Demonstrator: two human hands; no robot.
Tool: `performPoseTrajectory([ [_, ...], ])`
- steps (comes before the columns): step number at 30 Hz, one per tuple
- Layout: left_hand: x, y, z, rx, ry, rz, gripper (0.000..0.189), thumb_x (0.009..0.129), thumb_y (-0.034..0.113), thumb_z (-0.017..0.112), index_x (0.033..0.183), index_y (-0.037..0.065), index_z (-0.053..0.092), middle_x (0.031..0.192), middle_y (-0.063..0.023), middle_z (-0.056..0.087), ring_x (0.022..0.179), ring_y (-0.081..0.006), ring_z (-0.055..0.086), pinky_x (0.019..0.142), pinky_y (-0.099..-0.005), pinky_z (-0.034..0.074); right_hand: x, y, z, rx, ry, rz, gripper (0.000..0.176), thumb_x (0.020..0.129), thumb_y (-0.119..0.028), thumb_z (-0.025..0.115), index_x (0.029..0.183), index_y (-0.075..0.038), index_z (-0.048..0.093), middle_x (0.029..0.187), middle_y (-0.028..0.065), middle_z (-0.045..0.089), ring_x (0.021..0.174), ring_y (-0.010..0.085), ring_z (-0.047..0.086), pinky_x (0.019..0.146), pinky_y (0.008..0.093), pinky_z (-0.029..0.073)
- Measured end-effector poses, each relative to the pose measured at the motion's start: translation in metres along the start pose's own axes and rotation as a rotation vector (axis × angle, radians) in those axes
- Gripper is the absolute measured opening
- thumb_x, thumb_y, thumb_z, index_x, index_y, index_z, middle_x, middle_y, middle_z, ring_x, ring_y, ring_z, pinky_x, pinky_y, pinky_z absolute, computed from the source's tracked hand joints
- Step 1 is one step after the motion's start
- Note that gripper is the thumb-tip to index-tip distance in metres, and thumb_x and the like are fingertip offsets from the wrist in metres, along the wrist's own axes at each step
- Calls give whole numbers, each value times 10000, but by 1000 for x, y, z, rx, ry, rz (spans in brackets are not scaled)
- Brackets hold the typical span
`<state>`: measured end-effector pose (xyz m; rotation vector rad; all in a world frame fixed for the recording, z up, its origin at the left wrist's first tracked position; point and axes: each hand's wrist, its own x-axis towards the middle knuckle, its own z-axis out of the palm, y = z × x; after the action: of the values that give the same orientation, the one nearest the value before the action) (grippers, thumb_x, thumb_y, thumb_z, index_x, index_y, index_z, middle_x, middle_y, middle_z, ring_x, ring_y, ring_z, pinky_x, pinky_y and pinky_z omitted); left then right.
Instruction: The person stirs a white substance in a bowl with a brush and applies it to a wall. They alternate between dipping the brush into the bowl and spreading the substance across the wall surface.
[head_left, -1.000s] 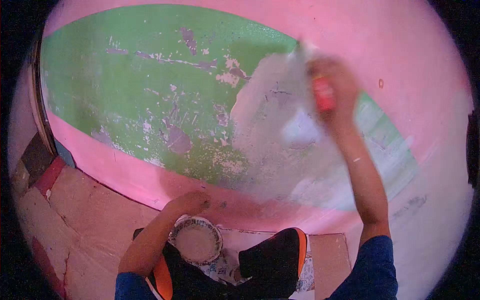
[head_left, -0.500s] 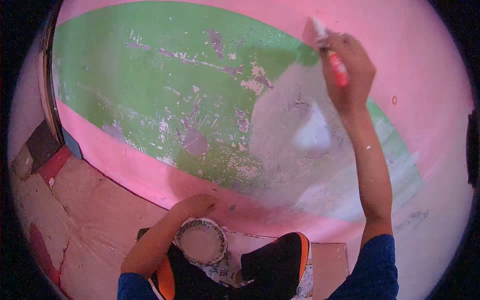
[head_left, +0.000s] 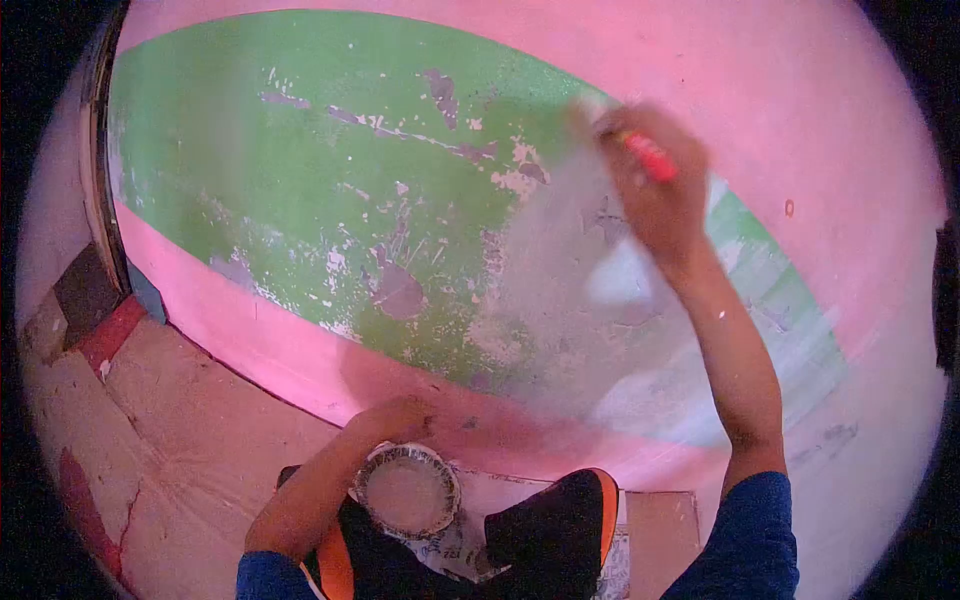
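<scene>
Wall (head_left: 300, 150) fills most of the frame, its flaking green band sweeping from upper left to right, with pink above and below. A grey filler patch (head_left: 560, 300) covers the band at centre right. The right hand (head_left: 650, 195), upper right and blurred, is clenched around a red-handled scraper (head_left: 650, 157). The left hand (head_left: 395, 418), lower centre, rests loosely curled against the wall's pink base, gripping nothing, just above a round tub (head_left: 407, 490) of pale paste. The scraper lies diagonally, handle toward lower right and working end toward upper left at the patch's top edge; its blade is too blurred to make out.
</scene>
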<state>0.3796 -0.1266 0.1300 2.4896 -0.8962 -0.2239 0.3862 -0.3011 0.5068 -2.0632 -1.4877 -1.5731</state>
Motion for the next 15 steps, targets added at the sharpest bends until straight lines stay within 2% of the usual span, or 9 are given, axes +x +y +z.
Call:
performPoseTrajectory([
  [3, 4, -3, 2, 5, 81, 48, 169, 703, 170, 517, 763, 13, 529, 777, -192, 558, 750, -337, 544, 676, -416, 413, -32, -17, 36, -135, -174, -103, 36, 647, -47, 523, 682, -54, 530, 636, 93, 520, 588, 226, 519, 537, 322, 413],
  [4, 12, -14, 11, 13, 92, 80, 168, 701, 173, 516, 758, 16, 531, 775, -189, 560, 748, -335, 545, 673, -419, 413, -71, -34, 65, -297, -329, -279, 40, 635, -96, 499, 668, -86, 519, 614, 85, 495, 594, 227, 505, 534, 356, 404],
  [5, 15, -19, 17, 20, 98, 113, 167, 698, 175, 515, 753, 19, 534, 774, -185, 562, 747, -333, 546, 670, -422, 413, -105, -54, 79, -192, -488, -292, 49, 659, -110, 491, 673, -77, 525, 643, 95, 513, 618, 237, 518, 562, 364, 414],
  [7, 8, 2, 2, 25, 37, -6, 159, 692, 174, 514, 740, 24, 540, 770, -181, 564, 738, -333, 547, 665, -423, 415, -172, -95, 108, 28, -815, -254, 102, 706, -137, 475, 682, -60, 537, 701, 114, 549, 667, 255, 544, 617, 378, 434],
  [9, 0, 5, 0, 33, -21, -133, 151, 687, 172, 513, 727, 30, 546, 766, -177, 567, 729, -332, 548, 659, -423, 417, -174, -96, 110, 203, -1079, 18, 114, 718, -139, 479, 679, -53, 541, 713, 117, 556, 674, 254, 550, 630, 379, 438],
  [11, 0, -2, 8, -32, 113, 15, 138, 672, 168, 518, 697, 36, 552, 743, -167, 572, 702, -327, 553, 634, -414, 423, -136, -52, 101, 273, -897, 248, 181, 734, -185, 467, 764, -39, 569, 782, 154, 572, 730, 334, 538, 664, 427, 425],
  [12, -1, -4, 11, -39, 110, 10, 138, 672, 168, 518, 697, 36, 552, 743, -167, 572, 702, -327, 553, 634, -414, 423, -101, -41, 78, 363, -773, 385, 138, 730, -152, 476, 762, -51, 566, 792, 139, 570, 745, 326, 536, 647, 416, 415],
  [13, -2, -7, 12, 17, 77, 5, 137, 674, 166, 515, 701, 38, 555, 751, -164, 574, 706, -324, 554, 632, -413, 423, -79, -24, 64, 328, -466, 186, 101, 709, -108, 494, 762, -43, 549, 786, 142, 561, 749, 319, 533, 652, 394, 416],
  [15, -5, -7, 10, 75, 40, -2, 136, 677, 165, 511, 706, 41, 557, 759, -162, 575, 710, -320, 555, 630, -412, 422, -21, -8, 19, 56, -140, -26, 112, 672, -67, 502, 774, -51, 544, 758, 122, 554, 721, 290, 531, 625, 358, 422],
])
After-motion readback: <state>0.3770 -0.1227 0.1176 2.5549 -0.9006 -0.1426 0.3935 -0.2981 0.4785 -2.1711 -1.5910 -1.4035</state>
